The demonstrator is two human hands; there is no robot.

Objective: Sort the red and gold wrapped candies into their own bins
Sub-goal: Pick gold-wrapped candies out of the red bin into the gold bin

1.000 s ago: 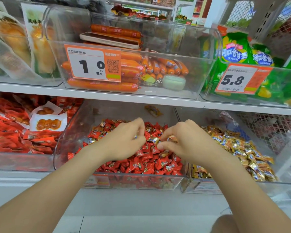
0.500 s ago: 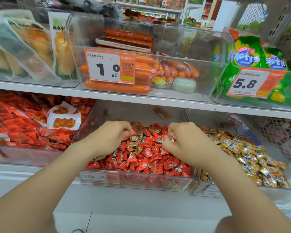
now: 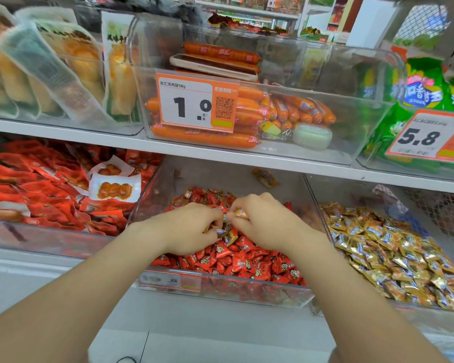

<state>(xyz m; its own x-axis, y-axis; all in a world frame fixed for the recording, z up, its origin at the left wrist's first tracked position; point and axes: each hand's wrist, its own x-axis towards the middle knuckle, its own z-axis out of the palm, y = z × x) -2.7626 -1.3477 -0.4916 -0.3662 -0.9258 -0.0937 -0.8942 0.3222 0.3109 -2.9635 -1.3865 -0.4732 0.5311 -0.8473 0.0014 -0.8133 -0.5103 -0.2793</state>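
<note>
My right hand [image 3: 262, 221] pinches a gold candy [image 3: 240, 213] between thumb and fingertips, knuckles hiding most of the wrapper. My left hand [image 3: 186, 226] curls beside it; gold wrappers show under its fingers, but I cannot tell whether it holds them. Both hands hover over the red candies [image 3: 247, 265] heaped in the clear middle bin [image 3: 220, 292]. The neighbouring bin [image 3: 315, 205] to the right holds gold candies [image 3: 391, 250], its far end cut off. Above, a clear bin [image 3: 351, 121] holds sausages [image 3: 205, 138].
</note>
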